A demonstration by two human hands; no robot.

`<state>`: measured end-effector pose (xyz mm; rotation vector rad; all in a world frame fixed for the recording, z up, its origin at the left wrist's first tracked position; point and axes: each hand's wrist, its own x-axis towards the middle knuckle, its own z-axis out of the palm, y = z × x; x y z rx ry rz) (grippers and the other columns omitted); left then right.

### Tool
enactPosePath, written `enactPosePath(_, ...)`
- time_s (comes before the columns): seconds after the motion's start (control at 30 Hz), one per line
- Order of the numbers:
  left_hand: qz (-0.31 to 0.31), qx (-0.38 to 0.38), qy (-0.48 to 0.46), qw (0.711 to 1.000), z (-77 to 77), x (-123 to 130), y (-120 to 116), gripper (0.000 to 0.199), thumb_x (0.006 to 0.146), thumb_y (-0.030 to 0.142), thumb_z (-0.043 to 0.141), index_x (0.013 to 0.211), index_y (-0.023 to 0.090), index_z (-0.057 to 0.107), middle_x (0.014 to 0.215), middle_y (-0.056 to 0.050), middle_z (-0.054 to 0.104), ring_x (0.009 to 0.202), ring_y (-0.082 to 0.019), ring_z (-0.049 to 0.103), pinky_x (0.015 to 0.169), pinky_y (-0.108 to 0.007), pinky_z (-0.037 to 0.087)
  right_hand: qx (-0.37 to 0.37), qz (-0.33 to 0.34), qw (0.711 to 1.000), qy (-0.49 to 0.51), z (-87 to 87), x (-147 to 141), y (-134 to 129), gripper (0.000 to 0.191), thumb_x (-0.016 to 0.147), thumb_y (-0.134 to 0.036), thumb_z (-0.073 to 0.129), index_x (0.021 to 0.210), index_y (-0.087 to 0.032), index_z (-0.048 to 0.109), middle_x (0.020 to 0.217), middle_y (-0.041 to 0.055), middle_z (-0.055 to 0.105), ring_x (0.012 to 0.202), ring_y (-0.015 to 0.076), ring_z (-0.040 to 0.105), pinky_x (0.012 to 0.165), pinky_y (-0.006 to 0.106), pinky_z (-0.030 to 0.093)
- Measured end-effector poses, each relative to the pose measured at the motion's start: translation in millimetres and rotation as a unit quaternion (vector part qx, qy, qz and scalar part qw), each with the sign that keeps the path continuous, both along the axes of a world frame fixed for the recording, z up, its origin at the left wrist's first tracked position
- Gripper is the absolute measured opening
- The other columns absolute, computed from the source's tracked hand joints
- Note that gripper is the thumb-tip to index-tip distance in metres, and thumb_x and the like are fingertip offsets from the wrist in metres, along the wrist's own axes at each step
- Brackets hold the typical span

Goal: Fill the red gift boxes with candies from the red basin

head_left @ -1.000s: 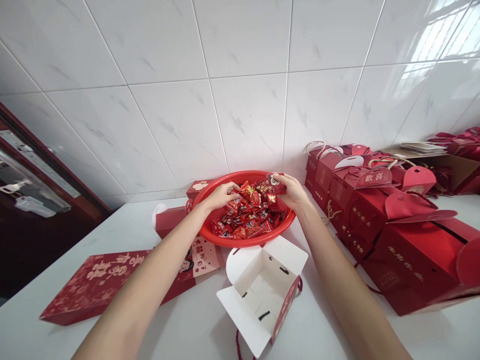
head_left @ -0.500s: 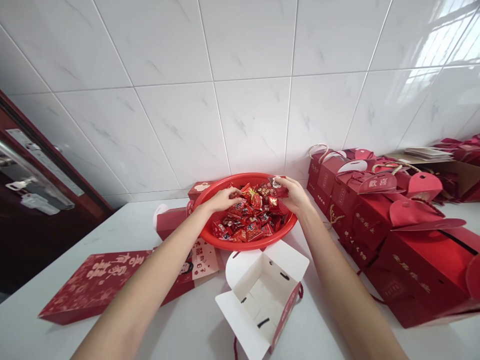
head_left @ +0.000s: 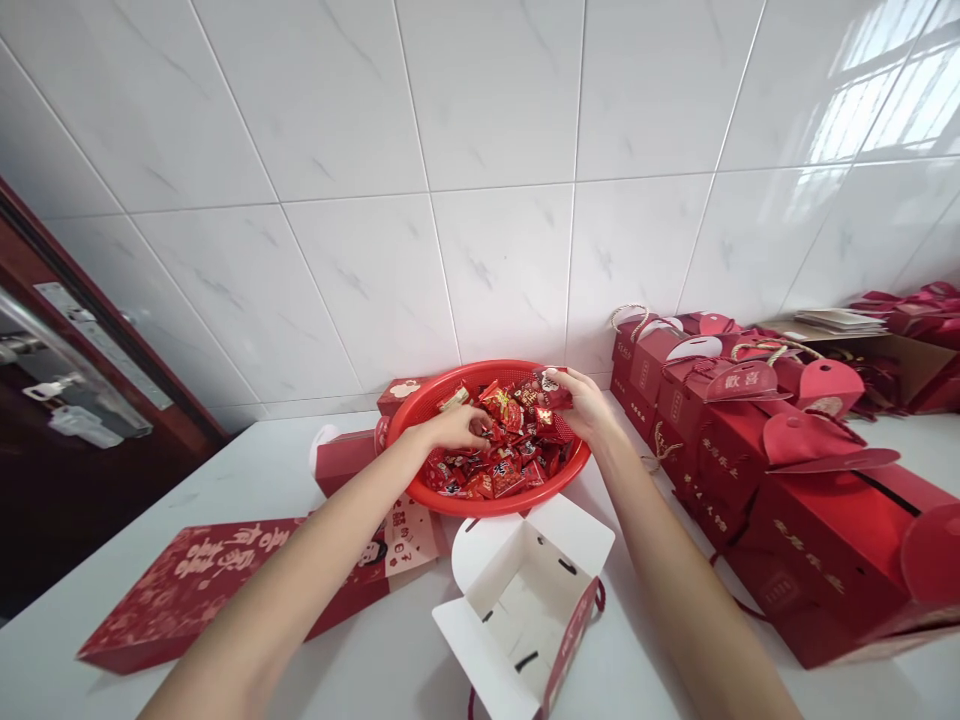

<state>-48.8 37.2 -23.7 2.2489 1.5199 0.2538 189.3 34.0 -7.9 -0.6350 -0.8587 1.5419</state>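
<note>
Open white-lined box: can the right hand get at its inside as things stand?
Probably yes. The box stands open just in front of the red basket, flaps spread, nothing above its mouth. The right hand is at the basket's far right side, holding a wrapped packet.

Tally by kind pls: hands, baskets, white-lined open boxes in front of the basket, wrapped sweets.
Hands: 2 (left hand, right hand)
Red basket: 1
White-lined open box: 1
Wrapped sweets: piled and overlapping, can't count
Total: 4, sweets excluded
</note>
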Motion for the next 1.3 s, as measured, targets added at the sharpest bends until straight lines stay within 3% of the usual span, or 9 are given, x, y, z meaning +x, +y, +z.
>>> enactPosePath(0.17,0.001,-0.002,0.136,0.991,2.6,11.6,-7.7,0.063,0.062,0.051,0.079,0.116,0.022,0.068,0.1,-0.009,0.075,0.092,-0.03,0.069,0.073,-0.032,0.05,-0.005,0.001,1.0,-0.004,-0.4,0.7,-0.6,0.023,0.055,-0.025,0.085,0.066,-0.017,0.067,0.062,-0.0005,0.066,0.056,0.0119,0.06,0.055,0.025,0.051)
enactPosePath(0.3,0.015,0.028,0.212,0.977,4.3,17.0,-9.9,0.064,0.066,0.067,0.071,0.112,0.022,0.069,0.102,-0.013,0.075,0.094,-0.035,0.07,0.075,-0.036,0.05,-0.002,-0.001,1.0,-0.005,-0.6,1.4,-0.3,0.026,0.053,-0.026,0.086,0.068,-0.016,0.067,0.064,-0.0005,0.067,0.058,0.012,0.061,0.056,0.024,0.051)
enactPosePath(0.43,0.009,0.01,0.202,0.979,2.6,15.1,-7.4,0.063,0.067,0.064,0.072,0.115,0.024,0.069,0.103,-0.012,0.075,0.094,-0.033,0.07,0.074,-0.034,0.05,-0.002,0.003,1.0,-0.005,0.5,0.8,-1.0,0.026,0.052,-0.026,0.086,0.066,-0.017,0.066,0.063,-0.0008,0.066,0.056,0.012,0.06,0.054,0.024,0.05)
enactPosePath(0.53,0.004,-0.004,0.184,0.983,0.6,12.9,-5.7,0.053,0.067,0.053,0.074,0.112,0.026,0.071,0.1,-0.01,0.076,0.093,-0.032,0.07,0.072,-0.033,0.05,0.001,0.006,1.0,0.004,0.9,0.0,-1.7,0.027,0.052,-0.026,0.087,0.065,-0.017,0.066,0.064,-0.0011,0.066,0.057,0.0123,0.061,0.055,0.025,0.052)
enactPosePath(0.7,-0.005,0.007,0.209,0.978,0.9,14.9,-6.9,0.026,0.067,0.036,0.07,0.09,0.024,0.074,0.091,-0.008,0.075,0.085,-0.029,0.07,0.066,-0.032,0.048,-0.002,-0.001,1.0,0.013,-0.3,-1.4,-0.7,0.028,0.05,-0.027,0.087,0.067,-0.016,0.068,0.065,-0.0008,0.067,0.058,0.0114,0.061,0.055,0.023,0.052)
enactPosePath(0.9,-0.011,0.014,0.225,0.974,4.4,18.8,-9.2,0.018,0.067,0.033,0.069,0.08,0.021,0.071,0.101,-0.013,0.073,0.092,-0.033,0.068,0.071,-0.036,0.049,-0.006,0.003,1.0,0.008,2.2,-1.1,-2.7,0.027,0.049,-0.026,0.088,0.066,-0.017,0.069,0.063,-0.0009,0.067,0.057,0.0119,0.061,0.053,0.024,0.053)
enactPosePath(1.17,0.007,0.034,0.274,0.961,12.7,27.6,-16.0,0.043,0.067,0.058,0.071,0.094,0.024,0.074,0.106,-0.011,0.074,0.099,-0.034,0.068,0.081,-0.037,0.053,-0.009,0.002,1.0,-0.001,2.9,0.0,-4.6,0.025,0.051,-0.025,0.087,0.067,-0.016,0.069,0.064,-0.0005,0.067,0.058,0.012,0.061,0.054,0.024,0.053)
enactPosePath(1.3,0.013,-0.003,0.328,0.945,19.5,34.4,-21.0,0.06,0.068,0.07,0.066,0.104,0.023,0.073,0.107,-0.012,0.075,0.103,-0.035,0.069,0.089,-0.04,0.052,0.006,0.008,1.0,-0.013,0.3,1.6,-2.2,0.022,0.055,-0.025,0.085,0.068,-0.016,0.069,0.066,0.0013,0.069,0.061,0.0138,0.063,0.058,0.026,0.055)
